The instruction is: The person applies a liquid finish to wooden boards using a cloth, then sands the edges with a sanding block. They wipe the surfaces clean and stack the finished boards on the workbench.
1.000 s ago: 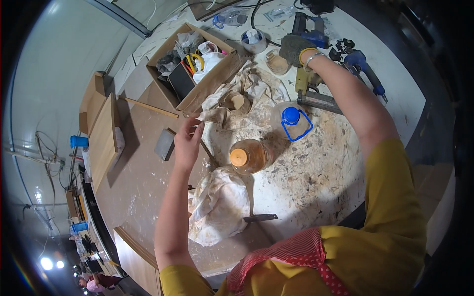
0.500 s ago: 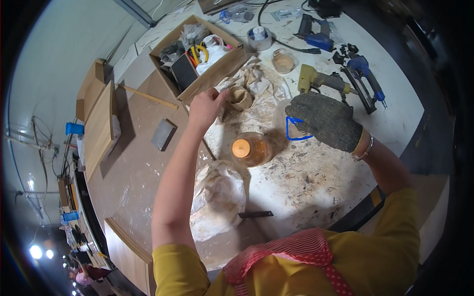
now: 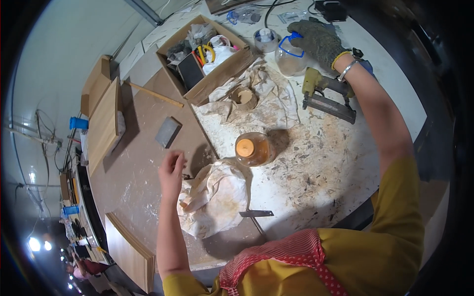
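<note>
We've got a cardboard box (image 3: 207, 59) of odds and ends at the bench's far edge, a nail gun (image 3: 328, 96) toward the right side, a grey block (image 3: 168, 131) left of middle, and wooden boards (image 3: 104, 118) off the left edge.

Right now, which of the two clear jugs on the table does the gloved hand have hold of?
The blue-capped jug at the far edge, gripped by the gloved right hand. The other, the orange-capped jug, stands untouched mid-table, amber inside.
</note>
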`<state>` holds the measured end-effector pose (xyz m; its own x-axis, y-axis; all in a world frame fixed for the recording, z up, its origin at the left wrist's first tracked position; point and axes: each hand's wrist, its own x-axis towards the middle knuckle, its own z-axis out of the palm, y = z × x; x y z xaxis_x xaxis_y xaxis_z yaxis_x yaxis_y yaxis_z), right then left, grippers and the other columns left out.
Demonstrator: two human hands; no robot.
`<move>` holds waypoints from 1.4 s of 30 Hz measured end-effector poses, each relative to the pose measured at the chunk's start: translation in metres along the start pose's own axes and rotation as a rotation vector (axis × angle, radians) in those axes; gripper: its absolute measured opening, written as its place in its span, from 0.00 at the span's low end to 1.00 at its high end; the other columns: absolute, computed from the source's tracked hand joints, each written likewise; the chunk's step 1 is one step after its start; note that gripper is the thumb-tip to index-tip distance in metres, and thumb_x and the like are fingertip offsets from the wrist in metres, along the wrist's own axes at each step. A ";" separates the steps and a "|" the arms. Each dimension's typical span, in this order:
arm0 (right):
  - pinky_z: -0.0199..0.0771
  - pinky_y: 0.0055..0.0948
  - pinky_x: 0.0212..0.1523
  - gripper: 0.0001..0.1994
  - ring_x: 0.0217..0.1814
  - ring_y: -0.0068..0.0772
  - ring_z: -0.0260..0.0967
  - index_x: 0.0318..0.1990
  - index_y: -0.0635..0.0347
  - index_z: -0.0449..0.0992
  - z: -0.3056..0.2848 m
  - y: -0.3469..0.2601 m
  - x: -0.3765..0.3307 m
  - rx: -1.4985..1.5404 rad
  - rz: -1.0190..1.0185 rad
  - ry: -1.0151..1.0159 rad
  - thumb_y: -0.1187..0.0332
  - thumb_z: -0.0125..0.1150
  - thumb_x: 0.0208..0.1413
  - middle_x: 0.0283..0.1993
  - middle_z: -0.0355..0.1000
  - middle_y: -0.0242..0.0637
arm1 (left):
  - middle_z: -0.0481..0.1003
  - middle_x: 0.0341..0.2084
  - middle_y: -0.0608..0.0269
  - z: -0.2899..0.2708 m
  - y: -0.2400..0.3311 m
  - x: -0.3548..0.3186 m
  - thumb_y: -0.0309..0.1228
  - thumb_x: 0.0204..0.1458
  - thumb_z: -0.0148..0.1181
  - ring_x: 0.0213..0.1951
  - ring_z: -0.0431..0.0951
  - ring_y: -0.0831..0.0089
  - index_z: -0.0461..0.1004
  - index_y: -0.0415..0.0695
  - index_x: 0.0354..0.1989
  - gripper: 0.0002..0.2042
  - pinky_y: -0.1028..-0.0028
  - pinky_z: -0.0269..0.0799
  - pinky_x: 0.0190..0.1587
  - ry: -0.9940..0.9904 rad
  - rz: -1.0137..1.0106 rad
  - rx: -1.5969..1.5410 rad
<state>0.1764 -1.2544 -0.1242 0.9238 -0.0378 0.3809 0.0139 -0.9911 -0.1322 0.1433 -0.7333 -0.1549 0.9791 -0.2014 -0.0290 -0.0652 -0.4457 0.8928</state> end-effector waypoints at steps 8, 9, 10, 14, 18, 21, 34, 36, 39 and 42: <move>0.55 0.36 0.68 0.25 0.69 0.41 0.57 0.64 0.50 0.65 -0.004 -0.054 -0.003 -0.152 -0.058 -0.003 0.57 0.53 0.58 0.66 0.61 0.43 | 0.75 0.29 0.65 -0.077 -0.049 -0.140 0.28 0.61 0.53 0.31 0.73 0.80 0.74 0.38 0.41 0.07 0.78 0.70 0.35 0.338 -0.176 0.008; 0.57 0.36 0.66 0.24 0.66 0.41 0.60 0.62 0.51 0.66 -0.005 -0.067 -0.009 -0.043 -0.086 0.099 0.58 0.55 0.58 0.64 0.63 0.43 | 0.75 0.29 0.65 -0.077 -0.050 -0.150 0.28 0.61 0.54 0.31 0.73 0.81 0.74 0.38 0.41 0.07 0.78 0.69 0.35 0.348 -0.184 0.011; 0.59 0.36 0.65 0.23 0.65 0.41 0.62 0.60 0.51 0.67 -0.003 -0.082 -0.011 0.178 -0.120 -0.010 0.58 0.55 0.58 0.62 0.65 0.43 | 0.76 0.30 0.65 -0.077 -0.051 -0.157 0.27 0.60 0.54 0.31 0.73 0.81 0.74 0.38 0.41 0.07 0.78 0.69 0.35 0.381 -0.243 0.037; 0.64 0.36 0.61 0.20 0.60 0.42 0.66 0.56 0.52 0.71 0.025 -0.144 -0.022 0.203 -0.302 -0.075 0.58 0.56 0.58 0.53 0.72 0.43 | 0.77 0.31 0.66 -0.068 -0.046 -0.166 0.27 0.58 0.56 0.30 0.73 0.81 0.76 0.39 0.40 0.06 0.79 0.69 0.33 0.381 -0.175 0.204; 0.66 0.37 0.57 0.17 0.57 0.42 0.68 0.54 0.53 0.73 0.049 -0.156 -0.009 0.206 -0.291 -0.145 0.61 0.53 0.59 0.53 0.72 0.42 | 0.77 0.31 0.58 -0.062 -0.035 -0.189 0.23 0.54 0.58 0.32 0.77 0.66 0.76 0.39 0.39 0.06 0.72 0.71 0.34 0.313 -0.023 0.482; 0.72 0.31 0.50 0.14 0.49 0.38 0.73 0.49 0.54 0.76 0.029 -0.151 -0.017 0.494 -0.121 -0.126 0.60 0.57 0.58 0.46 0.76 0.39 | 0.68 0.55 0.52 -0.053 -0.031 -0.217 0.28 0.48 0.65 0.58 0.67 0.53 0.69 0.44 0.55 0.23 0.59 0.63 0.58 0.194 0.014 0.777; 0.67 0.34 0.62 0.20 0.59 0.41 0.68 0.54 0.55 0.74 -0.062 -0.205 -0.114 0.378 -0.587 -0.133 0.70 0.64 0.51 0.57 0.71 0.38 | 0.73 0.36 0.58 -0.021 -0.038 -0.184 0.25 0.44 0.62 0.41 0.75 0.60 0.76 0.44 0.40 0.12 0.64 0.67 0.48 -0.174 0.115 0.692; 0.66 0.34 0.62 0.17 0.59 0.38 0.68 0.52 0.56 0.75 -0.069 -0.187 -0.120 0.527 -0.450 -0.132 0.71 0.63 0.53 0.55 0.72 0.39 | 0.72 0.37 0.56 -0.033 -0.024 -0.189 0.26 0.45 0.62 0.42 0.75 0.59 0.75 0.42 0.39 0.11 0.63 0.69 0.47 -0.241 -0.057 0.477; 0.66 0.34 0.61 0.17 0.59 0.37 0.68 0.52 0.57 0.75 -0.076 -0.161 -0.130 0.619 -0.228 -0.192 0.71 0.63 0.53 0.54 0.72 0.41 | 0.72 0.39 0.54 -0.049 -0.010 -0.174 0.27 0.48 0.62 0.39 0.77 0.56 0.75 0.40 0.38 0.09 0.65 0.72 0.41 -0.001 0.032 0.562; 0.65 0.35 0.62 0.20 0.59 0.39 0.67 0.53 0.59 0.74 -0.072 -0.147 -0.132 0.558 -0.214 -0.259 0.69 0.65 0.52 0.55 0.72 0.42 | 0.75 0.32 0.53 -0.051 -0.023 -0.122 0.33 0.51 0.63 0.39 0.77 0.55 0.76 0.39 0.38 0.12 0.64 0.72 0.40 0.294 0.023 0.604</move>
<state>0.0250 -1.1125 -0.0892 0.9398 0.2545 0.2282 0.3405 -0.7555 -0.5596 0.0349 -0.6539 -0.1486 0.9824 -0.0091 0.1868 -0.0995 -0.8712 0.4808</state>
